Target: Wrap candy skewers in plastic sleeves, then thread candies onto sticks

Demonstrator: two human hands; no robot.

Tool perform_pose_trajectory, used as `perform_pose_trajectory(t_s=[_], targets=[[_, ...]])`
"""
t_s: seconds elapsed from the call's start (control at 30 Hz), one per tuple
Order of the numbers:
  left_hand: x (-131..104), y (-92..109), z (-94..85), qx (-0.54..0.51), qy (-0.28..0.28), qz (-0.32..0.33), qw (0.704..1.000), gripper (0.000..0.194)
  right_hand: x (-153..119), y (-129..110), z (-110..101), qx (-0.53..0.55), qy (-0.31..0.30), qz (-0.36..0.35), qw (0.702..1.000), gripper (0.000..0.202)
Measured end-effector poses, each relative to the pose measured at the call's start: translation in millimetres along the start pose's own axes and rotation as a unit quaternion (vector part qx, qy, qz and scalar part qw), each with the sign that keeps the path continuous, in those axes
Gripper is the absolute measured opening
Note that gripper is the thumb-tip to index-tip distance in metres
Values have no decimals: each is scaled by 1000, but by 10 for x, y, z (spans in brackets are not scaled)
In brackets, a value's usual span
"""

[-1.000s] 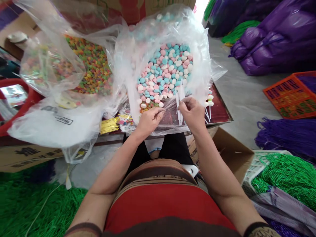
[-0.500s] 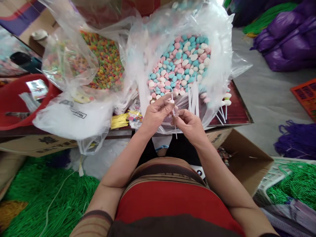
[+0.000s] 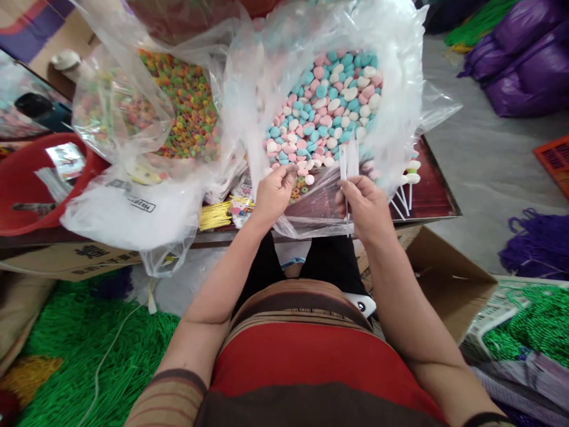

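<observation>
A big clear plastic bag (image 3: 400,71) holds several pink, blue and white candies (image 3: 326,110). My left hand (image 3: 274,193) reaches into the bag's near edge, its fingertips curled among candies; whether it grips one I cannot tell. My right hand (image 3: 365,207) is closed around a thin white stick (image 3: 347,196), beside a bunch of white sticks (image 3: 349,157) standing in the bag. A few finished candy sticks (image 3: 411,178) lie to the right on the dark red table (image 3: 438,196).
A second clear bag (image 3: 115,107) of small multicoloured ring candies (image 3: 191,107) sits to the left. A red basin (image 3: 26,196) is at far left, gold twist ties (image 3: 216,216) lie on the table, a cardboard box (image 3: 444,284) below right. Green tinsel (image 3: 66,362) and purple bags (image 3: 524,65) surround.
My hands have parted: the left went forward into the candy at the bag's edge, the right moved right and up with the stick. The camera tilted slightly.
</observation>
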State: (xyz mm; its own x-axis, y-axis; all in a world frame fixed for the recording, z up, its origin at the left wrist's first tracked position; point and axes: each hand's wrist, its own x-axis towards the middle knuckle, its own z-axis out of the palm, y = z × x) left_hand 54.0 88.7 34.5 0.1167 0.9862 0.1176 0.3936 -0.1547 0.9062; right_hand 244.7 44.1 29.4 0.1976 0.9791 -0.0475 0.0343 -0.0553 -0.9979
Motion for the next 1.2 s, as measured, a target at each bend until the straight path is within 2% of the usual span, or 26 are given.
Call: perform_pose_trajectory(t_s=[0.1, 0.2, 0.27, 0.37, 0.47, 0.57, 0.63, 0.7, 0.77, 0.8, 0.87, 0.93, 1.0, 1.2], targets=[[161, 21, 52, 225, -35, 19, 973, 22, 363, 19, 57, -136, 26, -22, 990, 6], [269, 29, 160, 357, -61, 0, 932, 30, 596, 47, 246, -303, 1, -44, 952, 7], [317, 10, 212, 391, -64, -3, 918, 33, 644, 77, 377, -371, -26, -40, 927, 13], [366, -30, 239, 416, -92, 10, 904, 35, 615, 135, 504, -419, -62, -30, 906, 25], [402, -48, 228, 425, -113, 17, 898, 37, 576, 174, 542, -452, -70, -18, 889, 36], [432, -40, 184, 413, -107, 20, 904, 35, 578, 164, 514, -457, -68, -22, 886, 32], [441, -33, 132, 377, -82, 18, 922, 31, 586, 135, 462, -425, -53, -37, 903, 27], [425, -27, 76, 282, -44, 6, 958, 23, 578, 104, 392, -355, -29, -51, 933, 25], [367, -14, 35, 111, -18, -39, 993, 16, 541, 76, 321, -244, -13, -52, 968, 25], [323, -1, 26, 10, -19, -71, 997, 14, 512, 61, 291, -181, -14, -48, 982, 26], [216, 38, 35, -169, -35, -128, 977, 14, 440, 23, 252, -65, -33, -35, 997, 26], [109, 89, 71, -267, -52, -145, 951, 19, 363, -27, 240, 14, -56, -19, 998, 29], [26, 138, 116, -296, -56, -134, 944, 25, 295, -79, 246, 52, -59, -6, 997, 33], [-61, 165, 196, -270, -36, -69, 960, 34, 158, -158, 263, 63, -47, -5, 997, 41]])
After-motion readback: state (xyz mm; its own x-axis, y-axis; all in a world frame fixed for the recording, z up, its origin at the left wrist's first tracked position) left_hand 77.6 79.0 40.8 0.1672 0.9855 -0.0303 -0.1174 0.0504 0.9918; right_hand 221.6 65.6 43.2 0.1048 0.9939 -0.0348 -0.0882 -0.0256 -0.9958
